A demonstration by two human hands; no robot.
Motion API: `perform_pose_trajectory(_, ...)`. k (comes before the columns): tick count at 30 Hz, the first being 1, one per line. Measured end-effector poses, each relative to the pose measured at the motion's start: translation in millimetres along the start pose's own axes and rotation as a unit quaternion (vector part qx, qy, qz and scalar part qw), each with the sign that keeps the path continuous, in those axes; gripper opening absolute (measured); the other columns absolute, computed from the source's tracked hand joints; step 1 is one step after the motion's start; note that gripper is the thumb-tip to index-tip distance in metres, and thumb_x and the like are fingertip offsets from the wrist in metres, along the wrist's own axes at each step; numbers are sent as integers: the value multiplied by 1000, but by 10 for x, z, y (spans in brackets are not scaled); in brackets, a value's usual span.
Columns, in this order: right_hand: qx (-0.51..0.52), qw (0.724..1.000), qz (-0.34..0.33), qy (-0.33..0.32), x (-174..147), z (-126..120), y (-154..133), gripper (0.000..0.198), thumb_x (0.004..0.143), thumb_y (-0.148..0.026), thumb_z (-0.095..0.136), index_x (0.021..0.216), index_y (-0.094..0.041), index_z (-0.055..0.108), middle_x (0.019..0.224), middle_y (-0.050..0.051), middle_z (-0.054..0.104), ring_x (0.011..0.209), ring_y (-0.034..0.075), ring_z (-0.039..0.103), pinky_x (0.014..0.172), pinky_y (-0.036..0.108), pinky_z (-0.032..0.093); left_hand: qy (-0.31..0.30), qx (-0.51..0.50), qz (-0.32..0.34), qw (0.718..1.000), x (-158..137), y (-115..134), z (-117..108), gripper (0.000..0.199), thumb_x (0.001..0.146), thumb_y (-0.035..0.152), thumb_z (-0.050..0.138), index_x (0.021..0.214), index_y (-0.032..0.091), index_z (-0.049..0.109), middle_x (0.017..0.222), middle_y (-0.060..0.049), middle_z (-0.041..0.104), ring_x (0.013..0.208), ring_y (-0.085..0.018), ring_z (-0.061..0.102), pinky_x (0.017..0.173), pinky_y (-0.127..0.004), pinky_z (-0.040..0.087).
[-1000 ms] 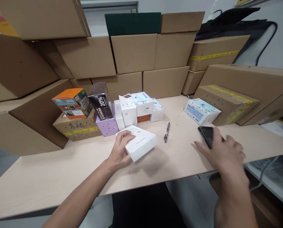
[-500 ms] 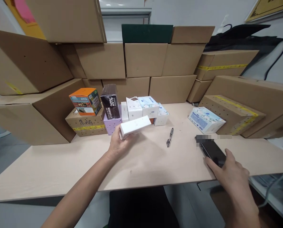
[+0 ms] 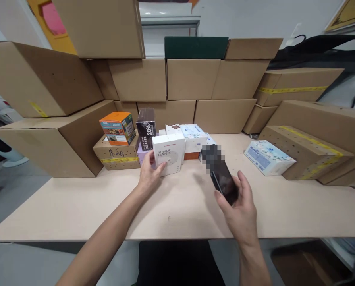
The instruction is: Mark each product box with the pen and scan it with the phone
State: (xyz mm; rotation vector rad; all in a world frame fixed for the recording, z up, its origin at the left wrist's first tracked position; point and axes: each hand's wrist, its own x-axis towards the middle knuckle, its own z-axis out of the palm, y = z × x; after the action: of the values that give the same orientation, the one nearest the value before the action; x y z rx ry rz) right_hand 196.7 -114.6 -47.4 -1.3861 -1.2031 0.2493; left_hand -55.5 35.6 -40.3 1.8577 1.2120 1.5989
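Phone (image 3: 226, 184) now leftward above table (image 3: 287, 214), boxes (image 3: 192, 79) behind

- A pale table (image 3: 106, 214) spans the view.
- At left stand a large carton (image 3: 46, 151), a hand-lettered carton (image 3: 114, 154) and a purple box (image 3: 141, 156).
- Brown cartons (image 3: 223, 116) line the back; a reddish-brown box (image 3: 191, 156) sits before them.
- At right, a blue-and-white pack (image 3: 268, 158) lies beside a dotted carton (image 3: 308, 153).

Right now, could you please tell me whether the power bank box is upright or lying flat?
Upright: the power bank box faces the camera, lettering right way up, in the left hand.
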Motion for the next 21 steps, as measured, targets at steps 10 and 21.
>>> perform_pose_trajectory(10, -29, 990, -130, 48, -94, 520, -256, 80, 83, -35, 69, 152, -23, 30, 148, 18, 43, 137, 34, 44, 109, 58, 42, 100, -48, 64, 992, -276, 357, -24, 26, 94, 41, 56, 112, 23, 61, 103, -7, 61, 96, -20, 61, 88, -38, 51)
perform_pose_trajectory(21, 2, 977, -204, 66, -20, 692, -307, 84, 81, -31, 73, 152, -22, 30, 141, 18, 49, 130, 33, 52, 102, 57, 48, -153, -596, -229, 755, -378, 1139, 480, 49, 89, 58, 58, 112, 17, 71, 115, -8, 75, 127, -31, 59, 114, -47, 40)
